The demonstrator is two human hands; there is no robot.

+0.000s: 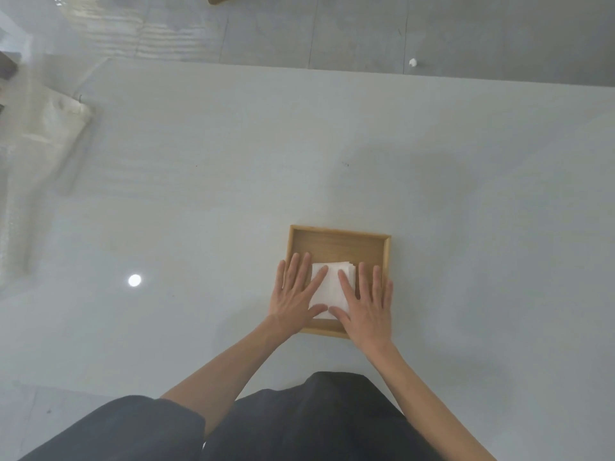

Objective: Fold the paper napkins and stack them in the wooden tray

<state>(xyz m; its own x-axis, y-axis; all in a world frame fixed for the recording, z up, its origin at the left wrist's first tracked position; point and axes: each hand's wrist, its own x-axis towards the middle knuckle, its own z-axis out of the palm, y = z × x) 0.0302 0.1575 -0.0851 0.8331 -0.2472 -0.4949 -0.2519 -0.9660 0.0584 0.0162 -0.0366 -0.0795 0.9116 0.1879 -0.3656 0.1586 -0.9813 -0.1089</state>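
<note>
A square wooden tray (339,241) sits on the grey table, right of centre and close to me. Inside it lies a stack of folded white paper napkins (331,289), with several layered edges showing at its far right corner. My left hand (296,299) lies flat, palm down, on the stack's left side, its outer fingers reaching over the tray's left rim. My right hand (366,306) lies flat on the stack's right side, covering the tray's near right corner. The fingers of both hands are spread and grip nothing.
The grey table (199,194) stretches wide around the tray. A small crumpled white scrap (412,62) lies on the floor beyond the far edge. Pale reflections run down the table's left side. My dark clothing (299,424) fills the bottom.
</note>
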